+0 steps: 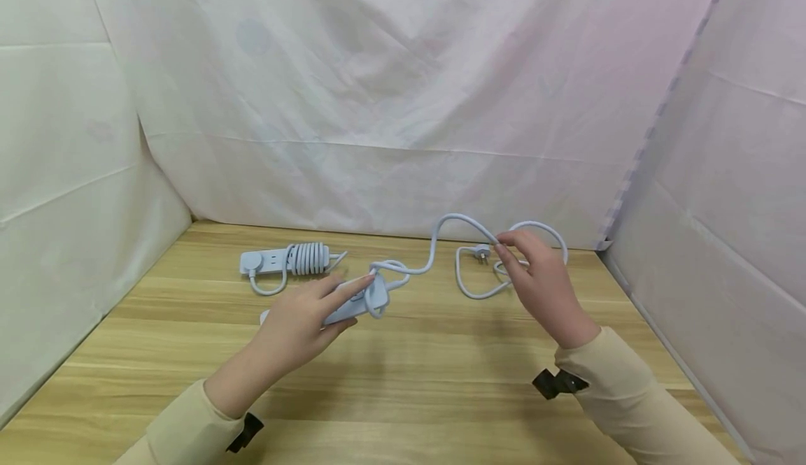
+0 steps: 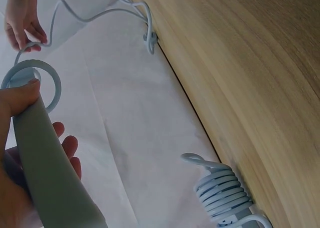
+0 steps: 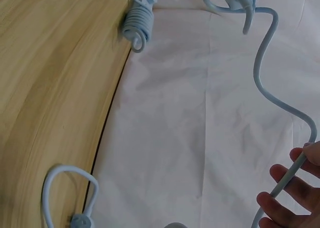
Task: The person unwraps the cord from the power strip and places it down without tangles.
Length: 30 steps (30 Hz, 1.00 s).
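Observation:
My left hand [image 1: 308,315] grips a white power strip [image 2: 50,158] held up over the table, its fingers and thumb wrapped round the body. A loop of the strip's cord [image 2: 59,87] circles the end near the thumb. From there the cord runs in a wavy line to my right hand [image 1: 538,280], which pinches it between thumb and fingers. Past the right hand the cord [image 3: 287,175] curves down to the table in loose loops. Its plug [image 1: 482,252] lies there with the prongs showing.
A second white power strip [image 1: 273,261] lies at the back left of the wooden table [image 1: 428,395], its cord [image 1: 308,259] coiled tightly round it and its plug seated in a socket. White cloth [image 1: 390,101] hangs behind and at both sides.

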### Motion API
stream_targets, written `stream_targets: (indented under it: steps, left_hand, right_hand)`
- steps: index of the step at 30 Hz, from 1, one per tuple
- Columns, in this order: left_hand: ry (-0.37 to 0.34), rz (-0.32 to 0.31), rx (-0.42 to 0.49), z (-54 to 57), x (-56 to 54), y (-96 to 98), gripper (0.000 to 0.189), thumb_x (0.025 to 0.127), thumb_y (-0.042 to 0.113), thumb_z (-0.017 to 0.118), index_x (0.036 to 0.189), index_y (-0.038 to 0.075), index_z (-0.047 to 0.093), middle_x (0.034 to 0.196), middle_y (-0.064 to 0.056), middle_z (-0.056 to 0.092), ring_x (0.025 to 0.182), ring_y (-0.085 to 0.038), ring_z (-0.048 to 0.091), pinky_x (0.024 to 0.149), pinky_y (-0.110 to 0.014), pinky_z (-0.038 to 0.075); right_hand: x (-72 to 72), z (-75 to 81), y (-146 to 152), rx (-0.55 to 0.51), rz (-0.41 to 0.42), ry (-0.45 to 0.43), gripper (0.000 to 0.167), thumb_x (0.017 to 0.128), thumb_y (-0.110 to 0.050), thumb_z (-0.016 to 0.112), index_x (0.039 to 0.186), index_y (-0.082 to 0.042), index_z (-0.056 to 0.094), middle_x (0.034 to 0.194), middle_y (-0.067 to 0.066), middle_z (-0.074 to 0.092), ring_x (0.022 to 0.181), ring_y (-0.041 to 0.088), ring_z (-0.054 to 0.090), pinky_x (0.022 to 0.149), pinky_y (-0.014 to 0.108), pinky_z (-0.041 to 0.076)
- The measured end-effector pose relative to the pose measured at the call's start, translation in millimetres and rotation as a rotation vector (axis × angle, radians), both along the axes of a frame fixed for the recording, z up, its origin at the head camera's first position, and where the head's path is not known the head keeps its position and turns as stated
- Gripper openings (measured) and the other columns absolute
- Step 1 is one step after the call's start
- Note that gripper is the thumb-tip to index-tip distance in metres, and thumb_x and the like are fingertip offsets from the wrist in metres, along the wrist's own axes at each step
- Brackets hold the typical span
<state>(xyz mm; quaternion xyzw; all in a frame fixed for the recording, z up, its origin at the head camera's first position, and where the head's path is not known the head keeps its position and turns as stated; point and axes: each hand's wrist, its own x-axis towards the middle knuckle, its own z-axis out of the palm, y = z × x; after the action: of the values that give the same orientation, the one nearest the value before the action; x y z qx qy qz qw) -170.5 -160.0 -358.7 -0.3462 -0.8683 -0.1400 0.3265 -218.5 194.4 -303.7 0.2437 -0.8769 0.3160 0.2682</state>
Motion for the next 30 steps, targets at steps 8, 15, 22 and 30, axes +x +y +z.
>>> stream_targets:
  steps: [8,15,22,30]
  left_hand:
    - [0.004,-0.028,0.022,-0.8,1.4,-0.7,0.078,0.074,0.025,0.085,0.143,0.029,0.049,0.107,-0.004,0.063,0.084,-0.021,0.063,0.064,-0.041,0.052]
    - [0.025,-0.039,0.031,1.0,3.2,-0.4,0.077,0.073,0.024,0.085,0.142,0.029,0.051,0.108,-0.005,0.063,0.085,-0.022,0.063,0.065,-0.042,0.052]
    - [0.033,-0.033,0.055,2.6,4.0,0.6,0.077,0.072,0.022,0.086,0.141,0.027,0.052,0.104,-0.003,0.062,0.081,-0.020,0.061,0.063,-0.040,0.051]
    - [0.010,-0.009,0.073,4.0,2.1,0.8,0.076,0.073,0.020,0.085,0.142,0.025,0.052,0.107,-0.005,0.063,0.088,-0.024,0.063,0.069,-0.042,0.051]
  right_hand:
    - [-10.1,-9.6,8,0.014,-0.049,-0.092,0.022,0.102,-0.020,0.054,0.111,-0.005,0.067,0.107,0.010,0.065,0.103,0.028,0.059,0.082,0.048,0.051]
    - [-18.5,-18.1,12,0.036,-0.072,-0.138,0.023,0.102,-0.021,0.054,0.111,-0.005,0.067,0.106,0.012,0.065,0.102,0.032,0.059,0.084,0.052,0.047]
    - [-29.2,-33.3,17,0.041,-0.091,-0.240,0.022,0.101,-0.021,0.055,0.113,-0.006,0.067,0.106,0.013,0.067,0.101,0.034,0.061,0.083,0.052,0.046]
    - [-31.4,-40.6,18,0.013,-0.078,-0.413,0.029,0.103,-0.028,0.049,0.119,-0.009,0.064,0.116,0.012,0.066,0.112,0.032,0.058,0.094,0.055,0.042]
